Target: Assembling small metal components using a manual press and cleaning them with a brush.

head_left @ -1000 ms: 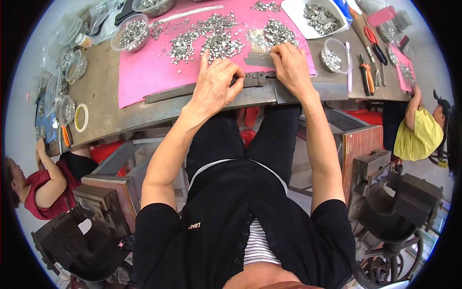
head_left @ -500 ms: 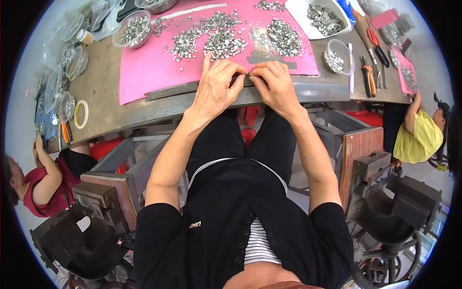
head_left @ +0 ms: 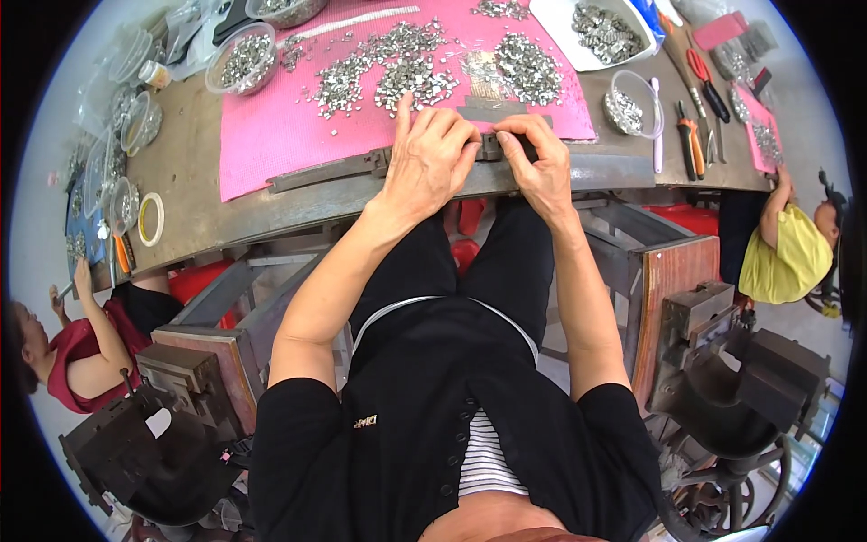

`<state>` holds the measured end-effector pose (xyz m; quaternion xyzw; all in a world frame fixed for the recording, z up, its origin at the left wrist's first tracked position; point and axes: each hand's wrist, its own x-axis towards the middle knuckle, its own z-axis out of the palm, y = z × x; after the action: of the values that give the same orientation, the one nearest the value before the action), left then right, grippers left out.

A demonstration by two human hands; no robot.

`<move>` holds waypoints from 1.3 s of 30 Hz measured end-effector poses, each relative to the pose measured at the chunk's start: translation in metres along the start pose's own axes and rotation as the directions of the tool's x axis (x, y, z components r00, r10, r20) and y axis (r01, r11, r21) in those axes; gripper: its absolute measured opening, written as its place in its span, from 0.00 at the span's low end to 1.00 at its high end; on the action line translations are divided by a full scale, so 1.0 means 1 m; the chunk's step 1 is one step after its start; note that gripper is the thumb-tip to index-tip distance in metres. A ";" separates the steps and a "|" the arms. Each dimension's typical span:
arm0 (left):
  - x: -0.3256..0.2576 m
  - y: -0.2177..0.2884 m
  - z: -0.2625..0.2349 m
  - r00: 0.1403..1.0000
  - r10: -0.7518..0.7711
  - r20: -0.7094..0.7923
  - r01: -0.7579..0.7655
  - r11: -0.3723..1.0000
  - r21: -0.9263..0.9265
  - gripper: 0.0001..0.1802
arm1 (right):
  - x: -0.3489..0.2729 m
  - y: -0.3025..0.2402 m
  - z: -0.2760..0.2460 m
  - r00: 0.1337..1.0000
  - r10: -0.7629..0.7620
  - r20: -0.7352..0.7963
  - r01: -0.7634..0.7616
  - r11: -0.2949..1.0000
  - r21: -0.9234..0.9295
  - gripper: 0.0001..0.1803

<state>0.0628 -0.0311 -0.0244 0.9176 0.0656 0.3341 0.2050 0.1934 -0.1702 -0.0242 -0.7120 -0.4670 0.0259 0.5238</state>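
Observation:
A long dark metal bar lies along the near edge of the pink mat, with small block-like parts standing up on it. My left hand rests over the middle of this bar, thumb and fingers closed together and one finger stretched toward the mat. Just to its right, my right hand bends its thumb and forefinger close together at a dark block on the bar. Whatever sits between the fingertips of either hand is too small or hidden. Beyond the hands lie piles of small shiny metal pieces.
A round tub of metal pieces stands left of the mat. At the right are a white tray, another tub, a toothbrush and orange-handled pliers. Co-workers sit at both sides. A tape roll lies at left.
Both hands have shifted a little to the right along the bar and moved slightly apart, showing the dark block between them. The left co-worker's hands have moved.

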 end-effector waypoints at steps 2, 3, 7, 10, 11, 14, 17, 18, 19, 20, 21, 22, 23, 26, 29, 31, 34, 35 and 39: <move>0.002 0.003 -0.001 1.000 -0.005 0.009 0.005 1.000 0.018 0.05 | 0.000 0.000 0.000 1.000 -0.003 0.006 0.003 1.000 -0.012 0.05; 0.003 0.005 -0.001 1.000 -0.011 0.016 0.010 0.999 0.036 0.05 | 0.000 0.000 0.000 1.000 -0.003 0.006 0.003 1.000 -0.012 0.05; 0.003 0.014 0.002 0.998 -0.064 0.016 0.063 0.995 0.079 0.07 | 0.000 -0.001 0.000 1.000 -0.003 0.013 0.003 1.000 -0.004 0.05; 0.001 0.017 0.001 0.991 -0.135 -0.015 0.136 0.989 0.055 0.09 | 0.000 -0.001 0.001 1.000 -0.001 0.010 0.001 1.000 -0.007 0.05; 0.000 0.016 -0.001 0.988 -0.149 -0.047 0.150 0.989 0.007 0.09 | 0.000 0.000 0.001 1.000 -0.004 0.008 0.004 1.000 -0.016 0.05; -0.006 0.007 -0.005 0.981 -0.161 -0.110 0.160 0.987 -0.017 0.10 | 0.000 0.001 0.001 1.000 -0.001 0.004 0.001 1.000 -0.015 0.05; -0.011 0.006 -0.009 0.977 -0.187 -0.101 0.200 0.970 0.140 0.13 | 0.001 0.001 0.002 0.998 -0.063 0.027 0.065 0.996 -0.069 0.07; -0.013 0.006 -0.008 0.976 -0.189 -0.104 0.203 0.969 0.144 0.13 | 0.002 0.001 0.004 0.997 -0.066 0.029 0.068 0.996 -0.065 0.07; -0.014 0.006 -0.007 0.974 -0.193 -0.122 0.210 0.967 0.147 0.13 | 0.002 0.001 0.006 0.993 -0.116 0.036 0.119 0.986 -0.116 0.08; -0.015 0.006 -0.007 0.970 -0.198 -0.143 0.220 0.963 0.155 0.13 | 0.004 0.001 0.011 0.984 -0.169 0.047 0.175 0.971 -0.161 0.08; -0.015 0.006 -0.009 0.969 -0.203 -0.143 0.225 0.961 0.160 0.13 | 0.003 0.001 0.013 0.984 -0.174 0.044 0.179 0.968 -0.177 0.09; -0.016 0.008 -0.009 0.971 -0.185 -0.152 0.205 0.970 0.130 0.13 | 0.001 0.001 0.013 0.983 -0.180 0.043 0.185 0.964 -0.191 0.10; -0.017 0.008 -0.009 0.973 -0.166 -0.162 0.183 0.978 0.102 0.13 | -0.001 0.001 0.012 0.984 -0.175 0.042 0.180 0.956 -0.232 0.10; -0.024 -0.001 -0.027 0.960 -0.171 -0.221 0.191 0.979 0.071 0.09 | -0.003 -0.006 0.012 0.988 -0.155 0.010 0.153 0.953 -0.261 0.09; -0.038 -0.035 -0.060 0.916 -0.274 -0.293 0.323 0.937 0.134 0.06 | -0.005 -0.010 0.016 0.988 -0.155 0.009 0.150 0.940 -0.306 0.09; -0.045 -0.052 -0.083 0.904 -0.342 -0.258 0.397 0.894 0.207 0.05 | -0.003 -0.011 0.014 0.985 -0.170 0.044 0.175 0.937 -0.304 0.09; -0.050 -0.067 -0.098 0.900 -0.388 -0.199 0.426 0.881 0.207 0.05 | 0.010 -0.012 0.016 0.978 -0.200 0.060 0.209 0.931 -0.298 0.08; -0.050 -0.069 -0.100 0.921 -0.356 -0.158 0.384 0.897 0.219 0.05 | 0.019 -0.017 0.021 0.975 -0.220 0.040 0.222 0.929 -0.296 0.08; -0.049 -0.077 -0.102 0.933 -0.351 -0.080 0.360 0.899 0.251 0.07 | 0.050 -0.034 0.067 0.912 -0.374 0.170 0.405 0.885 -0.229 0.05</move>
<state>-0.0387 0.0600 -0.0145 0.9036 0.2787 0.2943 0.1383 0.1650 -0.0867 -0.0055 -0.6628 -0.6308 -0.0979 0.3915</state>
